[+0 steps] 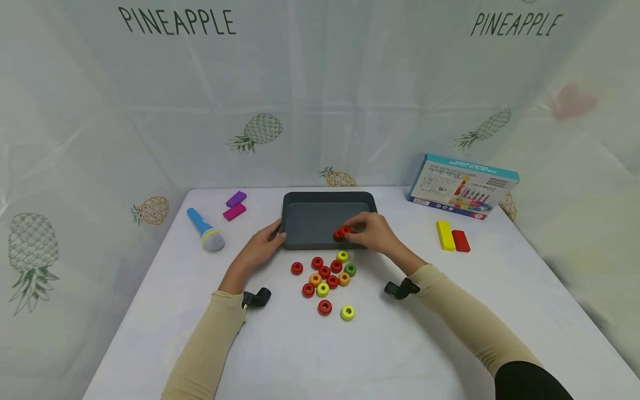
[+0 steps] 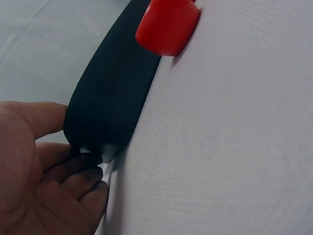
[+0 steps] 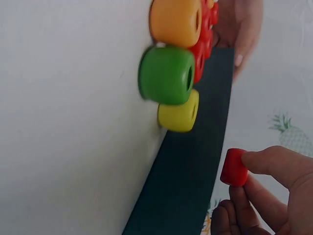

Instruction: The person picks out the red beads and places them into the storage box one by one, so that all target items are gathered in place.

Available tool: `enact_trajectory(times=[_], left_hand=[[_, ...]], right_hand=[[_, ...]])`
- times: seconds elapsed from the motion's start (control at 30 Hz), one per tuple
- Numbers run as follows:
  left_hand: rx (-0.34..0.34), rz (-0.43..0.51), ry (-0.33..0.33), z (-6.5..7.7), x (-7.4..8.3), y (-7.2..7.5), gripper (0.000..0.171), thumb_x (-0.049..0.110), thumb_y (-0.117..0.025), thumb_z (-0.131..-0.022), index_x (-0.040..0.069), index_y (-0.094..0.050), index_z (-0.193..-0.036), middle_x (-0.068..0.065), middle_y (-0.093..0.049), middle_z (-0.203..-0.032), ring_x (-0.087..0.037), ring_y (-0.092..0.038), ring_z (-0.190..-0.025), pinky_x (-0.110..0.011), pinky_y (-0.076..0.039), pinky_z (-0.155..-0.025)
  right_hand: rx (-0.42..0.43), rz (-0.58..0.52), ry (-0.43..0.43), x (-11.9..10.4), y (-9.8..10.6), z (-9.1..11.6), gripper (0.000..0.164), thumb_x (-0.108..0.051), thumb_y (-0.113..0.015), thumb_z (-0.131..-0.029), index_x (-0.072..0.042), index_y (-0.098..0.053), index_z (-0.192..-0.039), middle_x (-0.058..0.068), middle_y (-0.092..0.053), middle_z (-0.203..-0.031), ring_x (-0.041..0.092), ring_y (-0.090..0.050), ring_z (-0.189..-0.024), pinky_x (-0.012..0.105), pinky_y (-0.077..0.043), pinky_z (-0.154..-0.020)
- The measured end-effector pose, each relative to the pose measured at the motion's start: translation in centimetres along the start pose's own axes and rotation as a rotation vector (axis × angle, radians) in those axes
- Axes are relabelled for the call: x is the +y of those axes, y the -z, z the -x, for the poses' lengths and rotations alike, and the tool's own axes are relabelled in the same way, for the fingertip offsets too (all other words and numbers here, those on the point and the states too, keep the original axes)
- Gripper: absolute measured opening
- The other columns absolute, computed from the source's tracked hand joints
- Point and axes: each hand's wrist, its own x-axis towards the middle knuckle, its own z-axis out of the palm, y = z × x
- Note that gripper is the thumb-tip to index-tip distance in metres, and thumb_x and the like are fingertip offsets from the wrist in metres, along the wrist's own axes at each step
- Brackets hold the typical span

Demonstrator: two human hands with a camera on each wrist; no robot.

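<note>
A dark grey rectangular tray lies on the white table. My left hand holds its left end; in the left wrist view the thumb is at the rim and the curled fingers are against the lower edge. Over the tray's front right part, my right hand pinches a red bead between thumb and fingers. Another red bead appears just beside it, inside the tray. In front of the tray lie several loose beads: red, orange, yellow and green.
A blue toy microphone lies at left, near purple and magenta blocks. At right stand a printed box, a yellow block and a red block. A pineapple-print curtain hangs behind the table.
</note>
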Motion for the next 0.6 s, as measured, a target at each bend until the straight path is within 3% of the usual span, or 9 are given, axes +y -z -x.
enact_trajectory(times=[0.6], left_hand=[[-0.005, -0.014, 0.002, 0.0, 0.2, 0.1, 0.064, 0.041, -0.048, -0.107, 0.019, -0.024, -0.162, -0.01, -0.028, -0.167, -0.034, -0.026, -0.154, -0.053, -0.024, -0.126]], right_hand=[[0.018, 0.011, -0.058, 1.7, -0.3, -2.3, 0.031, -0.012, -0.078, -0.086, -0.005, -0.076, -0.116, 0.015, -0.071, -0.117, 0.029, -0.066, -0.104, 0.045, -0.058, -0.091]])
